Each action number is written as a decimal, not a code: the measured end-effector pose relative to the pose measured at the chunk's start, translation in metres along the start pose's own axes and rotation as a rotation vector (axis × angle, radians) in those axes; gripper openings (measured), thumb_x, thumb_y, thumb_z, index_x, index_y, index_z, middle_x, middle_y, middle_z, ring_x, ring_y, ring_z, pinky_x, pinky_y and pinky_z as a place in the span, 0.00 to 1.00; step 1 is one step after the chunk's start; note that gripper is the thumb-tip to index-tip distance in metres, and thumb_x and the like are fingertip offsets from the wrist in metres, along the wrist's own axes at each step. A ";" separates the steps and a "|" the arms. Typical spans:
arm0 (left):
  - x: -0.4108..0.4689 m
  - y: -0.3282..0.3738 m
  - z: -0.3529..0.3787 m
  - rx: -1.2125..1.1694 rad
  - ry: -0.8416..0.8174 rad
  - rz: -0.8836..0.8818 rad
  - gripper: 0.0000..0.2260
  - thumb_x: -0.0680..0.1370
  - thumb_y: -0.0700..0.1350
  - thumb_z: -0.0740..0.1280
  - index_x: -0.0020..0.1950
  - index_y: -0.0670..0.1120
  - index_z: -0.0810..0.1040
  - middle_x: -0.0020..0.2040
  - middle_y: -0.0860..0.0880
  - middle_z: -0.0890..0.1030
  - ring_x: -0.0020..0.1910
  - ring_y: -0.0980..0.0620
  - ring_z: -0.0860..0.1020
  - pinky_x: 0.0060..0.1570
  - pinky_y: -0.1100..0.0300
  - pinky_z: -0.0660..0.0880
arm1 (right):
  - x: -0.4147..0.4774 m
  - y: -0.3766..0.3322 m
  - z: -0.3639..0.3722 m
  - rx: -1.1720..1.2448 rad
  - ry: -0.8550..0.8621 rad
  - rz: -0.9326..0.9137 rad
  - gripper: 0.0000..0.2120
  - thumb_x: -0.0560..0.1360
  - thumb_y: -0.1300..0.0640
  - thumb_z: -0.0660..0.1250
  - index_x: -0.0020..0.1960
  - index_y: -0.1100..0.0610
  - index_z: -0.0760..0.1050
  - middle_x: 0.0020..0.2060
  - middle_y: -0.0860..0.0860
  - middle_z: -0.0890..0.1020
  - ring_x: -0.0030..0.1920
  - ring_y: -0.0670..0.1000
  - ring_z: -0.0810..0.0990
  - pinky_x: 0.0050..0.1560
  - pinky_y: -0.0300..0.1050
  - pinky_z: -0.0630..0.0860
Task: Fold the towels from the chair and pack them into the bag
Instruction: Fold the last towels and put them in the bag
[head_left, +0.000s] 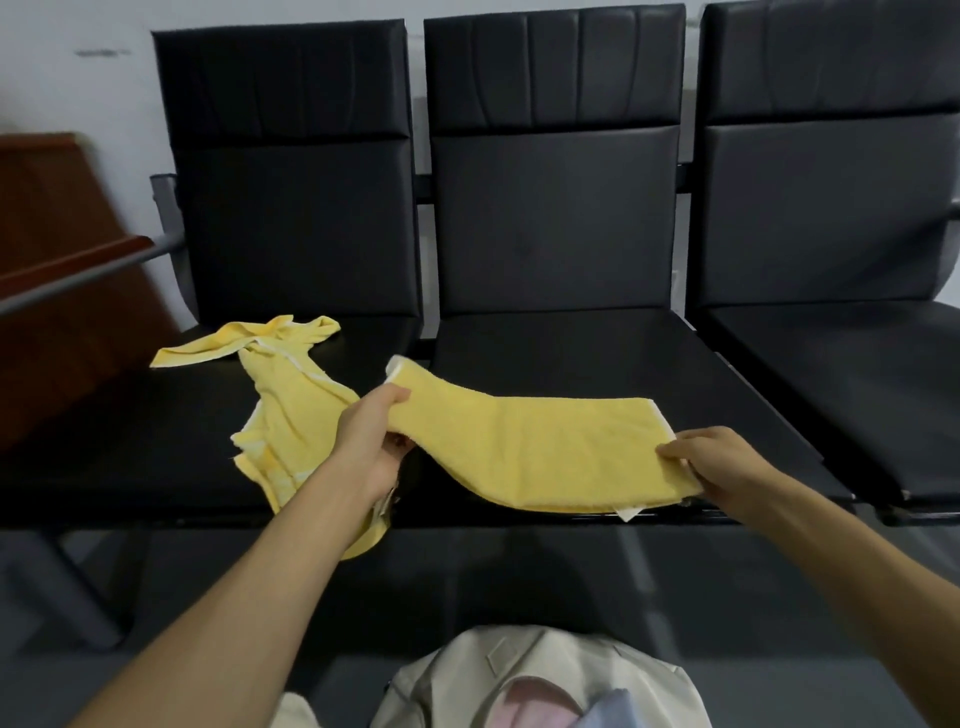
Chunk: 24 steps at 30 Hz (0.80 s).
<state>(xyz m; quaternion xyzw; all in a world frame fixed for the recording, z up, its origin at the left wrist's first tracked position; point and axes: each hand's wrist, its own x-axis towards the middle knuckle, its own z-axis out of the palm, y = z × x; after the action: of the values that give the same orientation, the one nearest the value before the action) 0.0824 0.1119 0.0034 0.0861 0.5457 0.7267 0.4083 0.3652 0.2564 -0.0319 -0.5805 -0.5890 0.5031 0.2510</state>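
A folded yellow towel lies stretched over the front of the middle black seat. My left hand grips its left end, thumb on top. Its right end is pinched by my right hand near the seat's front edge. A second yellow towel lies crumpled on the left seat, with a corner hanging over the front edge under my left forearm. On the floor below me stands an open beige bag with pink and blue cloth showing inside.
Three joined black padded chairs stand against a white wall; the right seat holds nothing. A grey metal armrest and a brown wooden piece are at the far left. Grey floor lies between chairs and bag.
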 end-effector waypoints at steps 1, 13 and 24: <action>-0.006 0.003 0.004 0.010 -0.012 0.030 0.14 0.76 0.40 0.67 0.61 0.42 0.72 0.54 0.42 0.77 0.54 0.45 0.77 0.49 0.54 0.76 | -0.003 -0.002 0.003 0.029 -0.052 0.020 0.10 0.78 0.63 0.64 0.56 0.68 0.76 0.49 0.62 0.80 0.41 0.57 0.80 0.36 0.47 0.75; -0.062 -0.042 0.088 0.582 -0.383 0.286 0.08 0.78 0.44 0.65 0.46 0.58 0.77 0.49 0.47 0.79 0.50 0.47 0.78 0.51 0.52 0.76 | -0.010 0.004 0.019 0.241 -0.273 0.143 0.09 0.82 0.58 0.58 0.59 0.61 0.69 0.55 0.59 0.77 0.54 0.57 0.79 0.59 0.59 0.76; -0.054 -0.101 0.107 0.964 -0.573 0.141 0.13 0.79 0.54 0.62 0.43 0.48 0.80 0.37 0.50 0.78 0.39 0.53 0.75 0.45 0.56 0.74 | -0.004 0.004 0.018 0.312 -0.324 0.123 0.26 0.80 0.38 0.56 0.52 0.60 0.79 0.43 0.56 0.84 0.42 0.55 0.84 0.41 0.50 0.80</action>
<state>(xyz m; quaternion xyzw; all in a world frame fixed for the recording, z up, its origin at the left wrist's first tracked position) 0.2288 0.1594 -0.0255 0.4931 0.6761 0.3683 0.4051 0.3517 0.2459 -0.0415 -0.4813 -0.5003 0.6888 0.2087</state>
